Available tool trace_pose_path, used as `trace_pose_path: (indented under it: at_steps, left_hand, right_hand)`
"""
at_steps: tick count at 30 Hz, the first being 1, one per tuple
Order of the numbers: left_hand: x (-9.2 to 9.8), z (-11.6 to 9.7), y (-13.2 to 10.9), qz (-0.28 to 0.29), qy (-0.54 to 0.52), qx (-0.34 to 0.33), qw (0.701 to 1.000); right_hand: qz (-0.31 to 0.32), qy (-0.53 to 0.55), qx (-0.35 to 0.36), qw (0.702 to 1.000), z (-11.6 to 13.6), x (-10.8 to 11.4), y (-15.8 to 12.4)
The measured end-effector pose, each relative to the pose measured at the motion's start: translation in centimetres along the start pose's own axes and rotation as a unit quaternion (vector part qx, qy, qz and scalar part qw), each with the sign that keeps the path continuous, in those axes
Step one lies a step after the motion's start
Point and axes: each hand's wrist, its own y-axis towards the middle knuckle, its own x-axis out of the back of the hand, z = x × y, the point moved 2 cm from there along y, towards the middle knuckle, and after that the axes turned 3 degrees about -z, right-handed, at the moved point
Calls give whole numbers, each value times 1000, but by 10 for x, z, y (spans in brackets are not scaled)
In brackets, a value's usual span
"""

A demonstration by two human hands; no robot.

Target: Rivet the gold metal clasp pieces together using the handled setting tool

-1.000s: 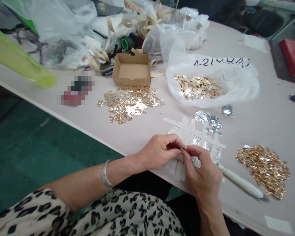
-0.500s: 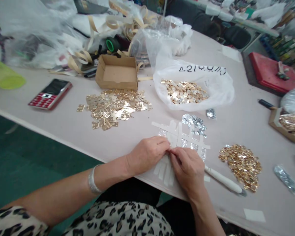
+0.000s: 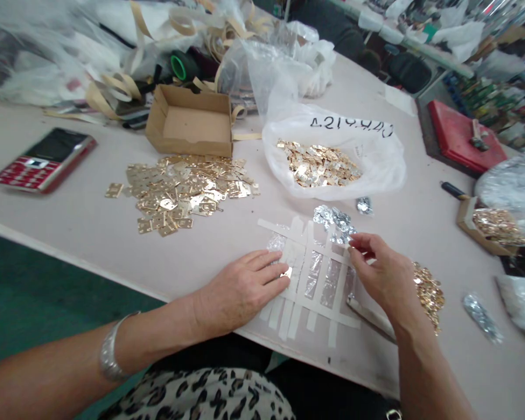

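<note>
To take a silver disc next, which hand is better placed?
Probably the right hand: its fingertips are beside the silver discs, while the left hand rests farther away, over the white strips.

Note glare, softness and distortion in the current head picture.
Head view: bright glints on the gold plates; head view: background clutter at top right soft; head view: red phone at far left seems lens-stretched; head view: detail too soft to tell whether the right hand pinches anything.
</note>
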Motion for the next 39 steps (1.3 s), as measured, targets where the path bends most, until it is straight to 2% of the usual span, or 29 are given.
trace_pose_path:
  at_steps: [3, 7, 10, 12, 14, 16, 18, 19, 21, 23, 25, 27, 36, 39]
  left_hand:
    - [-1, -3, -2, -7, 6, 10, 1000]
    - [-1, -3, -2, -5, 3, 15, 1000]
    - [0, -2, -2, -1, 3, 20, 1000]
    - [0, -1, -2, 6, 5, 22, 1000]
    - [0, -1, -3, 10, 3, 24, 1000]
    - [0, -1, -4, 8, -1, 26, 1000]
    - [0, -1, -4, 3, -2, 24, 1000]
    - [1, -1, -3, 0, 0, 21, 1000]
    - [2, -1, -2, -7, 5, 16, 1000]
    - [3, -1, -2, -10, 11, 16, 1000]
    - [3, -1, -2, -8, 16, 21, 1000]
    - [3, -1, -3, -7, 20, 22, 1000]
    - [1, -1, -4, -8, 22, 20, 1000]
    - [0, -1, -5, -16, 25, 22, 999]
  right_hand:
    - [23, -59, 76, 995, -6, -8, 13]
    - [33, -135, 193, 971, 0, -18, 18]
    - [33, -180, 225, 957, 0, -22, 21]
    - [29, -183, 217, 958, -2, -22, 23]
    - [31, -149, 173, 973, -5, -20, 24]
    - [33, -59, 84, 994, -4, -17, 23]
    - [52, 97, -8, 994, 2, -15, 18]
    - [76, 185, -40, 979, 9, -16, 13]
    - [148, 326, -69, 931, 25, -21, 3]
    - [222, 388, -73, 892, 43, -29, -5]
    - [264, 395, -67, 878, 57, -36, -10]
    - [280, 385, -56, 877, 66, -40, -11]
    - [273, 292, -21, 916, 80, -39, -8]
    - [278, 282, -11, 918, 81, -39, -6]
